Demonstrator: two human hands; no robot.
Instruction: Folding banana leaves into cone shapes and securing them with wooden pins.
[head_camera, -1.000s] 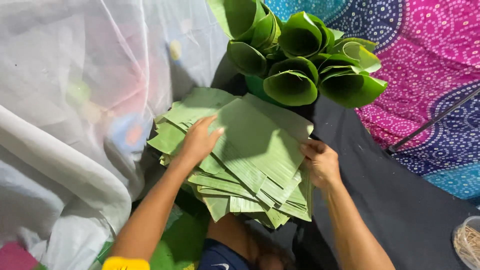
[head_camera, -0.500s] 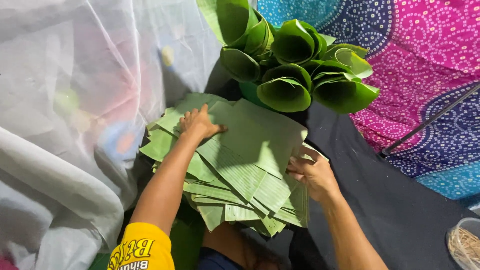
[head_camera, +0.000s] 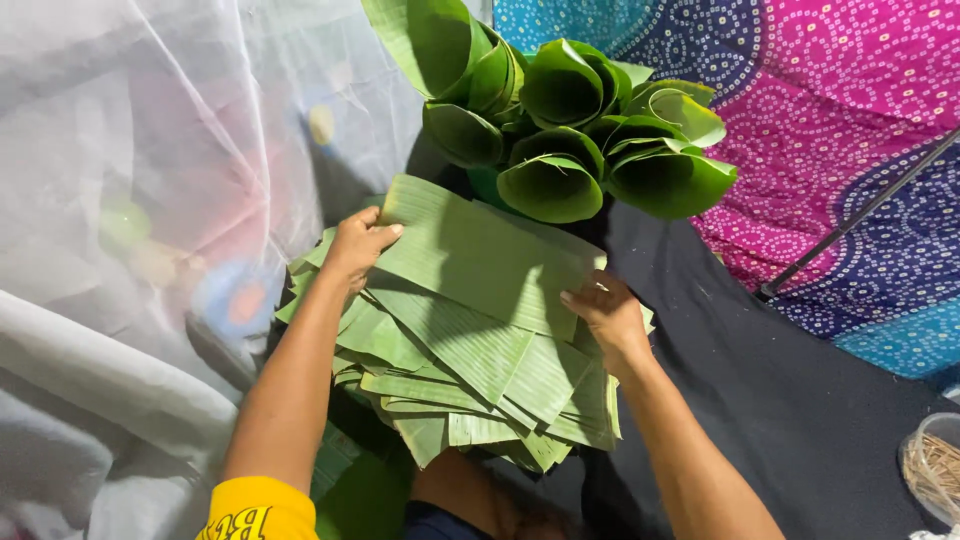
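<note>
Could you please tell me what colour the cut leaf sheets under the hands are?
Pale matte green with fine ribs, the leaf sheets; seen in the head view.

We see a thick stack of cut banana leaf pieces (head_camera: 470, 390), pale green with fine parallel ribs, lying roughly flat and fanned out so that many edges stick out at the front and left. The top leaf piece (head_camera: 480, 250) is a long rectangle, lifted a little and tilted, its far left corner highest. Our left hand (head_camera: 355, 245) pinches its left edge, fingers (head_camera: 385, 233) curled over the top. Our right hand (head_camera: 605, 308) holds its right end, thumb on the surface, just beside the edge of the stack.
</note>
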